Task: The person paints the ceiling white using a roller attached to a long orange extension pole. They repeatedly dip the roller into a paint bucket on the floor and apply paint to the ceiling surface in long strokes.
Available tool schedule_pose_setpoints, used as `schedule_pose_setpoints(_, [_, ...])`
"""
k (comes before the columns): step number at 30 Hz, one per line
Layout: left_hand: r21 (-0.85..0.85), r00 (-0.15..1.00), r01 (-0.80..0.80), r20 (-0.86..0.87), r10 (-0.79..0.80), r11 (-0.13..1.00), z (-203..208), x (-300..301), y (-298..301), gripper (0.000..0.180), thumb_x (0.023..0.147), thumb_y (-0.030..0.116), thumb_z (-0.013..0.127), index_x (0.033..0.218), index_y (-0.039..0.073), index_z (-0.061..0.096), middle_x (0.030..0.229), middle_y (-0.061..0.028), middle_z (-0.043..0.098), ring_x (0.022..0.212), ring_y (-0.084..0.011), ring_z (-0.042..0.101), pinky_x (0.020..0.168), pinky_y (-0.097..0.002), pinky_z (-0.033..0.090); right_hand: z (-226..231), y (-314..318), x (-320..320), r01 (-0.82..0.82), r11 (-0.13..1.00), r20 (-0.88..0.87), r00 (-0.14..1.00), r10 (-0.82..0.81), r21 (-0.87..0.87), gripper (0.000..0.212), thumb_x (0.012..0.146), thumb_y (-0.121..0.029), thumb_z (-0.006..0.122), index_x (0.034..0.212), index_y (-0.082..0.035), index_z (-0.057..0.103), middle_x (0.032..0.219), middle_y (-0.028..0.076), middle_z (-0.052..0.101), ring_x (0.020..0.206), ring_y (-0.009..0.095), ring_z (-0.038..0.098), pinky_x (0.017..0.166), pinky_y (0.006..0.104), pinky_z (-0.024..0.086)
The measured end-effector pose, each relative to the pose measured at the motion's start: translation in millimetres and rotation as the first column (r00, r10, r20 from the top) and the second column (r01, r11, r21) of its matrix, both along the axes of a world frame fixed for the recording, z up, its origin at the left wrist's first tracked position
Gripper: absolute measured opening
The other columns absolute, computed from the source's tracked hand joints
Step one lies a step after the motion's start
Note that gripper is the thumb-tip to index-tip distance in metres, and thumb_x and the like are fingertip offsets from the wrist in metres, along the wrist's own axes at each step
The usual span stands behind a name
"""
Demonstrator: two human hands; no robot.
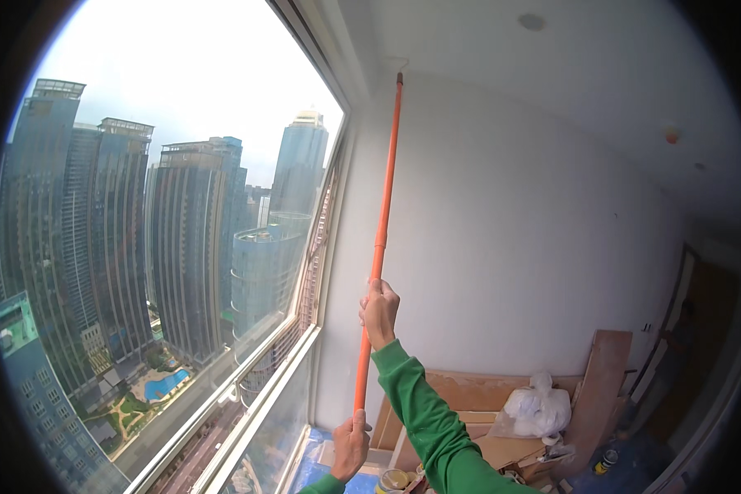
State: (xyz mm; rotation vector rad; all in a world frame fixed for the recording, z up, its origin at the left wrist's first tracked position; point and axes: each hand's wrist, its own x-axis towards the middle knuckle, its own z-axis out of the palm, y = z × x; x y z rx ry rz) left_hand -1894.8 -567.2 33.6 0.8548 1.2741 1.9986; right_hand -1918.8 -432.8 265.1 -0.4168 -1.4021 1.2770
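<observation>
A long orange extension pole (pixel 387 177) rises from my hands toward the top of the white wall. My right hand (pixel 379 314), at the end of a green sleeve, is wrapped round the pole just below its joint. Lower down, my left hand (pixel 351 445) grips the pole near its bottom end. At the pole's dark upper tip, a thin bent frame like a paint roller's (pixel 398 62) meets the corner of wall and ceiling; its roller is too pale and small to make out.
A large window (pixel 305 329) stands along the left, with towers (pixel 185 247) outside. Wooden boards (pixel 605 375), a white plastic bag (pixel 538 407) and cardboard are piled by the wall. Tins (pixel 393 481) stand below. A person (pixel 675 346) is in shadow at the right.
</observation>
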Motion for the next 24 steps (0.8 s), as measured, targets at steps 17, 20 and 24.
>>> schedule_pose_setpoints(17, [0.018,0.979,-0.185,-0.079,0.186,0.983,-140.2,26.9,-100.5,0.046,0.100,0.044,0.052,0.083,0.003,0.065,0.061,-0.0040,0.057,0.055,-0.0143,0.053,0.053,-0.0323,0.042,-109.5,-151.5,35.2,-0.086,0.996,-0.053,0.995,0.087,0.021,0.041,0.106,-0.032,0.042,0.132,0.000,0.050,0.064,-0.003,0.041,0.047,0.005,0.037,0.041,0.0214,0.032])
schedule_pose_setpoints(20, [-0.010,0.989,-0.137,-0.055,0.136,0.991,-150.7,30.6,-115.4,0.045,0.100,0.043,0.052,0.087,0.002,0.066,0.063,-0.0053,0.059,0.057,-0.0144,0.054,0.054,-0.0317,0.044,-129.2,-163.8,41.3,-0.050,0.996,-0.069,0.996,0.055,0.069,0.042,0.106,-0.032,0.043,0.133,-0.001,0.050,0.065,-0.003,0.041,0.048,0.005,0.036,0.042,0.0212,0.032])
schedule_pose_setpoints(24, [-0.023,0.997,-0.079,-0.018,0.078,0.997,-155.1,30.4,-125.8,0.045,0.099,0.043,0.052,0.091,0.001,0.067,0.066,-0.0070,0.062,0.059,-0.0145,0.057,0.057,-0.0310,0.045,-150.3,-165.5,57.9,-0.050,0.999,-0.068,0.996,0.049,-0.010,0.038,0.106,-0.033,0.046,0.130,-0.004,0.053,0.066,-0.003,0.041,0.050,0.005,0.035,0.043,0.0208,0.030])
